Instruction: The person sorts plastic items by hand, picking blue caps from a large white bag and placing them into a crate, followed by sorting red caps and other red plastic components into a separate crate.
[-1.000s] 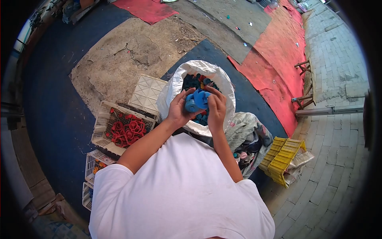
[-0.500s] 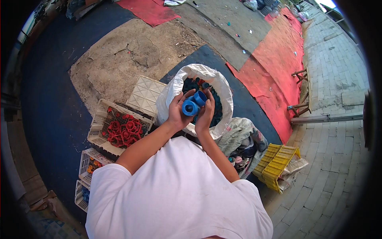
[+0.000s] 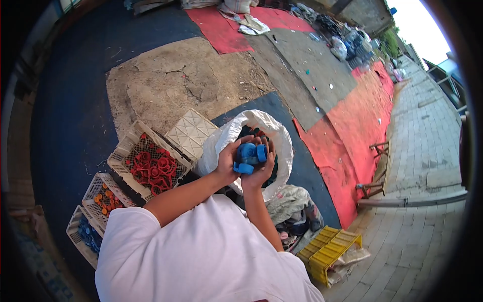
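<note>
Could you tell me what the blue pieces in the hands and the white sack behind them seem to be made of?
Blue pieces: probably moulded plastic, smooth with a slight sheen, uniform colour, round cap-like shapes. White sack: likely woven plastic fabric, crinkled, faintly glossy and thin at its rolled rim; the weave itself is too small to see.

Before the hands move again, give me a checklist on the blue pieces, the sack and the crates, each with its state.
1. Blue plastic pieces held in both hands: ok, left hand and right hand cup them together.
2. Pieces held over the white sack: ok, its mouth is open below.
3. Number of pieces in the grip: cannot tell, they overlap.
4. Crate of red pieces within view on the left side: ok, open-topped.
5. Crate of blue pieces has room: cannot tell, mostly hidden at the edge.
6. Yellow crates out of the way: ok, apart on the right.
</note>
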A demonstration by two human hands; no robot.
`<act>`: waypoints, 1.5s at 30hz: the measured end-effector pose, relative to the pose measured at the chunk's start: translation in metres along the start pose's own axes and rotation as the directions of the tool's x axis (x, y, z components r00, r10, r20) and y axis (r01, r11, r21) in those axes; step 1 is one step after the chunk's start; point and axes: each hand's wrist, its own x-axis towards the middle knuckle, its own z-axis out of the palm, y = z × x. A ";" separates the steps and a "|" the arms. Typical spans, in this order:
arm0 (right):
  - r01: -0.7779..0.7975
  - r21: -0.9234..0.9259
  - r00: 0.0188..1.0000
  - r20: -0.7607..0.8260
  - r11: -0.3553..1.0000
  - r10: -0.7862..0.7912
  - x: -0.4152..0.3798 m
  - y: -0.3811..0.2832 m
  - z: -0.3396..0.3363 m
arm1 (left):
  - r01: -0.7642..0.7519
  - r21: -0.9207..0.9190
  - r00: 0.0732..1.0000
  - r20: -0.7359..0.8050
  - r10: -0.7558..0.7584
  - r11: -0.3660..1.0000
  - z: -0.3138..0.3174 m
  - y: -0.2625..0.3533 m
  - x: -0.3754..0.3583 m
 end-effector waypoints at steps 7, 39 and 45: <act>-0.123 0.073 0.992 0.031 0.990 0.121 -0.027 0.012 -0.010 | -0.084 -0.074 0.991 -0.113 0.076 0.994 -0.011 -0.001 -0.031; -0.624 -0.332 0.566 0.432 0.707 0.703 -0.371 0.093 0.024 | -0.804 -0.165 0.573 -0.475 0.668 0.571 -0.107 0.002 -0.421; -0.746 -0.425 0.396 0.336 0.513 0.855 -0.500 0.087 0.016 | -0.840 -0.176 0.527 -0.487 0.696 0.513 -0.132 -0.022 -0.560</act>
